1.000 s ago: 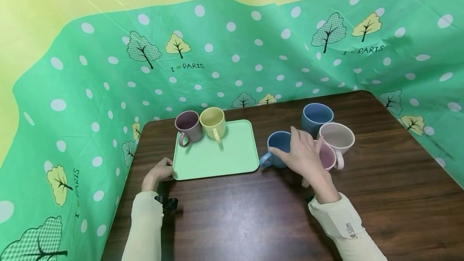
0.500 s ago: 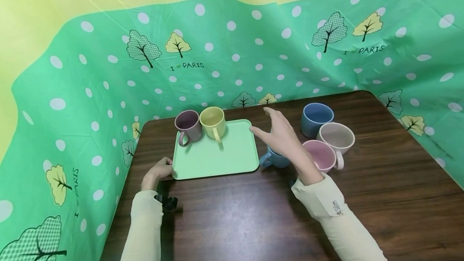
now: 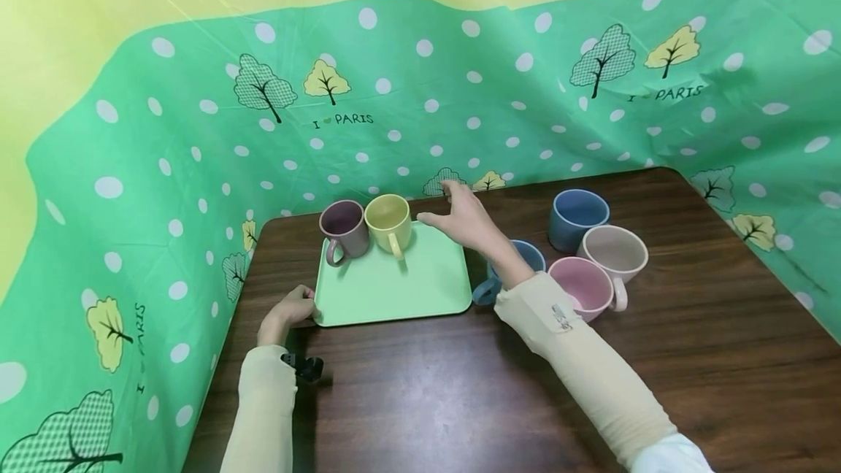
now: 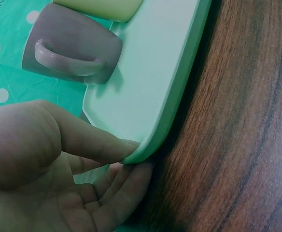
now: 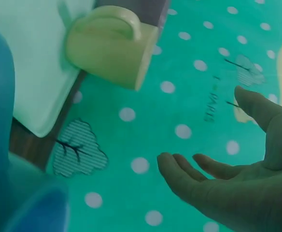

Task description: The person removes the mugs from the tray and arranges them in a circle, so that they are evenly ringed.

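Observation:
A light green tray (image 3: 394, 290) lies on the table, and my left hand (image 3: 289, 312) pinches its near left corner, thumb on top and fingers beneath, as the left wrist view shows. On the tray's back left part stand a purple mug (image 3: 348, 232) and, beside it, a yellow mug (image 3: 389, 223), handles toward me. My right hand (image 3: 466, 217) hovers over the tray's back right corner, just right of the yellow mug. Its thumb and fingers are spread with nothing between them. Under the right forearm a blue mug (image 3: 529, 257) is partly hidden, its handle by the tray's right edge.
On the right of the brown wooden table (image 3: 420, 400) stand a second blue mug (image 3: 578, 221), a whitish mug (image 3: 614, 254) and a pink mug (image 3: 581, 287), close together. A green dotted cloth (image 3: 427, 130) hangs behind the table's back edge.
My right hand has moved left from above the near blue mug to the tray's back right corner. The left hand and the mugs have stayed in place.

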### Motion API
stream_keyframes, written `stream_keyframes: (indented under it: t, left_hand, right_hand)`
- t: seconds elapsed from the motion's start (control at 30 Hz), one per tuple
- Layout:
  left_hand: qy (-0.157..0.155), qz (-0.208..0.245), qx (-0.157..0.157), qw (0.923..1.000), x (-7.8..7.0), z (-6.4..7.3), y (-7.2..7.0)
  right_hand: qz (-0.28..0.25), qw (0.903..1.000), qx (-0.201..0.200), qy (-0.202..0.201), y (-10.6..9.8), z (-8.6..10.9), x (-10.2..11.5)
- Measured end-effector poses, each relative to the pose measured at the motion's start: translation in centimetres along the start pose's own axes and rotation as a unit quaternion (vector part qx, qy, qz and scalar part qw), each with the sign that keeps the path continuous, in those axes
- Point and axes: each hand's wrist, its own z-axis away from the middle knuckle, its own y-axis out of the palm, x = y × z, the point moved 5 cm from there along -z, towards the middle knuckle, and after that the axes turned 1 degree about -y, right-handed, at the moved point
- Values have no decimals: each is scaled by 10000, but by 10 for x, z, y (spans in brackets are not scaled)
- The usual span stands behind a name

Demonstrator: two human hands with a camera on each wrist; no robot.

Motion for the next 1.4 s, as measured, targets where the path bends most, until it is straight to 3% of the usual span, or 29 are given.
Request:
stream_keyframes:
  t: [0.37,0.63,0.97,1.4]
  left_hand:
    - [-1,-204,-71,9998,2,-1,-1]
    - [-38,-81,-106,9999,1,-3,-2]
    - [-74,-181,-132,9997,5,-5,-3]
    - [-53,-222,-190,9996,4,-6,-1]
  right_hand:
    - [-376,9969,558,416,44,-38,-7]
    - [-357,9965,547,525,64,-53,-7]
    - [-217,9981,528,242,79,-61,-17]
    - [-180,9991,292,-258,95,-80,-13]
